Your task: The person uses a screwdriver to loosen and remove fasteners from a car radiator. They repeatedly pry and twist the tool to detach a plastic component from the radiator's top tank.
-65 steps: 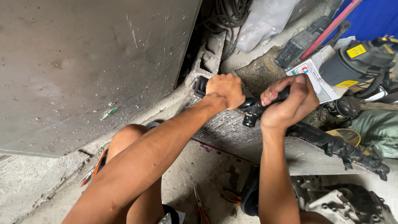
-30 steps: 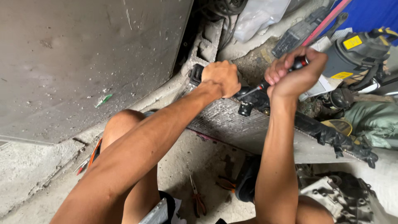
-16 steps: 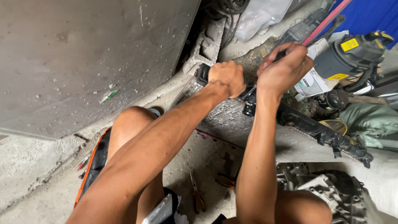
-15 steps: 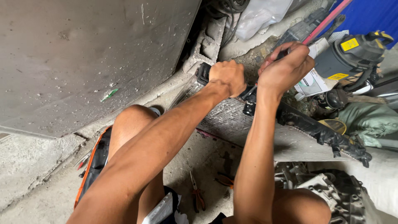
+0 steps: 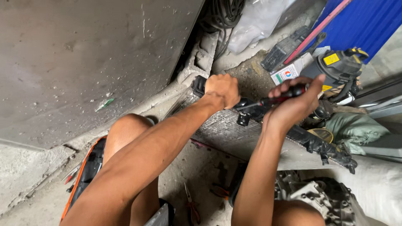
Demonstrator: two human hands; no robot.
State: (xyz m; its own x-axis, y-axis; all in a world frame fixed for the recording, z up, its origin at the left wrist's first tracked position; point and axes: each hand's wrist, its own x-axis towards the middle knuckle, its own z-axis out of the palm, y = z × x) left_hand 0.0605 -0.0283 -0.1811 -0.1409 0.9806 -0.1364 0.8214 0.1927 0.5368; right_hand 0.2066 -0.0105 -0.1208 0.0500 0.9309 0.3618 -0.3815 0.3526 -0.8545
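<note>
A finned metal radiator [image 5: 234, 138] with a black plastic end tank [image 5: 322, 146] lies across my knees on the concrete floor. My left hand [image 5: 222, 88] is closed over the black tank at its upper left end. My right hand [image 5: 295, 102] grips the red and black handle of a screwdriver [image 5: 276, 99], whose shaft points left toward a black fitting [image 5: 243, 118] on the tank.
A large grey metal sheet [image 5: 83, 62] leans at the left. Pliers [image 5: 191, 207] lie on the floor between my legs. A grey engine part [image 5: 318, 201] sits at the lower right. A yellow and black machine [image 5: 339, 67], a blue panel [image 5: 364, 25] and a green cloth [image 5: 360, 129] crowd the right.
My right hand has lifted off the tank and tilted the screwdriver handle up and to the right. My left hand has kept its hold on the tank end.
</note>
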